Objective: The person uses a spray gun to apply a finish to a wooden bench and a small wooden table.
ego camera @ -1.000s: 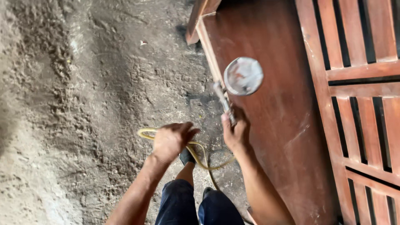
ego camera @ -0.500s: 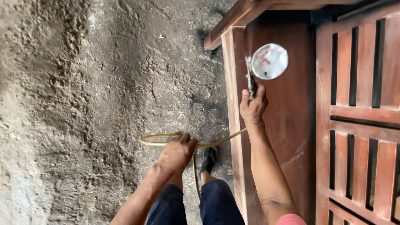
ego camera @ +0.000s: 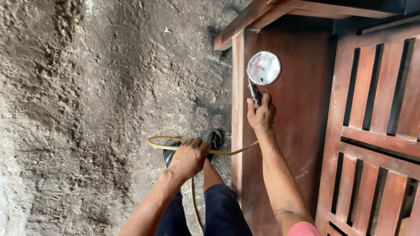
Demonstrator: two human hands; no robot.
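Note:
My right hand [ego camera: 260, 114] grips a spray gun [ego camera: 261, 74] with a round metal cup on top, held up against the red-brown panel of a wooden cabinet [ego camera: 302, 131]. A yellow hose [ego camera: 227, 152] runs from the gun across to my left hand [ego camera: 189, 158], which is closed around it above my knees. Beyond that hand the hose loops over my dark sandals [ego camera: 212, 142] and drops down between my legs.
Rough grey-brown dirt floor [ego camera: 87, 109] fills the left half. A slatted wooden door or frame [ego camera: 376, 140] stands at the right beside the panel. The cabinet's top edge [ego camera: 262, 13] juts out at the upper middle.
My view has shifted, so the cabinet sits more upright and to the right. My right hand has raised the spray gun higher along the panel. My left hand keeps hold of the hose.

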